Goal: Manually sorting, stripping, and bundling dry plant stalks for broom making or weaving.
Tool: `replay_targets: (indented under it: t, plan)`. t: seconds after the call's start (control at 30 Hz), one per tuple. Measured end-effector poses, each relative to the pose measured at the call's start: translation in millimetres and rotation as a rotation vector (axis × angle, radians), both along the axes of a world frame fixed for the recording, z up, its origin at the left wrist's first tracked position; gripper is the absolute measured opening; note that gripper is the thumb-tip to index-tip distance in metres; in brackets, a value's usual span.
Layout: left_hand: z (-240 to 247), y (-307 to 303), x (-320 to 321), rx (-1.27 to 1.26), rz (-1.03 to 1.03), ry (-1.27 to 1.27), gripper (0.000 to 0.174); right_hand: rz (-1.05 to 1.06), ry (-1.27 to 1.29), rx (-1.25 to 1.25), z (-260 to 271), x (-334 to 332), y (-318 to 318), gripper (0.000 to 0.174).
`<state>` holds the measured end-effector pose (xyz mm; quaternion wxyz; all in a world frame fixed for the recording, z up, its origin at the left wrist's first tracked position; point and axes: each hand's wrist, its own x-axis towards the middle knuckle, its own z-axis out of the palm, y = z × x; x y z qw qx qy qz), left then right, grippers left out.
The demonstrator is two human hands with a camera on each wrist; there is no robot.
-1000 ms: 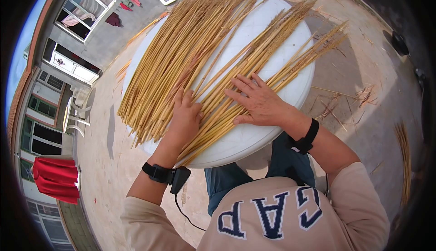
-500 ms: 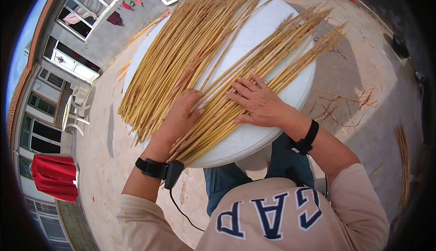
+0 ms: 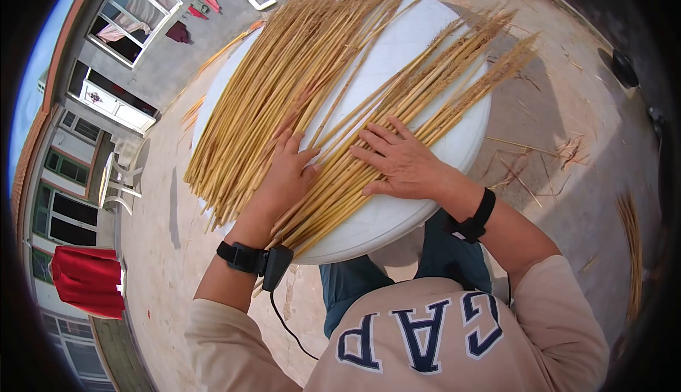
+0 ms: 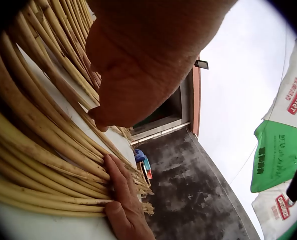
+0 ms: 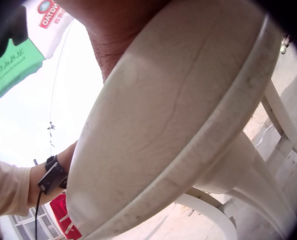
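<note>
Long dry stalks with feathery seed heads lie across a round white table [image 3: 454, 147]. A broad spread of stalks [image 3: 262, 101] covers the left side, and a smaller group of stalks [image 3: 425, 76] lies to its right. My left hand [image 3: 286, 173] rests at the gap between the two groups, fingers stretched forward and thumb apart. On the smaller group lies my right hand [image 3: 404, 163], fingers spread flat across the stalks. The left wrist view shows the left hand [image 4: 143, 60] close above the stalks and the right hand's fingers [image 4: 121, 182] against them.
More stalks [image 3: 628, 257] lie on the ground at the right, near scattered scraps [image 3: 567, 151]. A white plastic chair [image 3: 124, 179] stands at the left, beyond a red garment [image 3: 86, 282]. A cable [image 3: 287, 328] hangs from the left wrist device.
The smaller group's stalks have shifted a little to the right and closer together. My left hand drew back slightly, then stretched its fingers forward again. My right hand stays nearly in place.
</note>
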<state>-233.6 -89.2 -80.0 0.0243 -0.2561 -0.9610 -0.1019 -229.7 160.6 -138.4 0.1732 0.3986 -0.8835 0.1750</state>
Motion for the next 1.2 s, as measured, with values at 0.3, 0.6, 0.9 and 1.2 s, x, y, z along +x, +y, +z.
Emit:
replay_targets:
  t: [0.3,0.6,0.9,1.2]
  plan:
    - [-4.1,3.8,-4.0,-0.031,-0.015,0.011,0.029,-0.001,0.002,-0.011,-1.7,-0.4,0.6,0.071]
    - [-13.9,6.3,-23.3,-0.060,0.025,0.006,0.028,-0.005,-0.021,-0.007,-2.2,-2.0,1.4,0.072]
    - [-14.3,-6.9,-28.1,0.047,0.099,0.111,0.031,0.011,-0.045,-0.016,0.6,-1.3,0.6,0.072]
    - [-15.7,15.2,1.6,0.004,0.016,0.083,0.027,0.015,-0.010,-0.076,-1.5,-1.7,0.3,0.075]
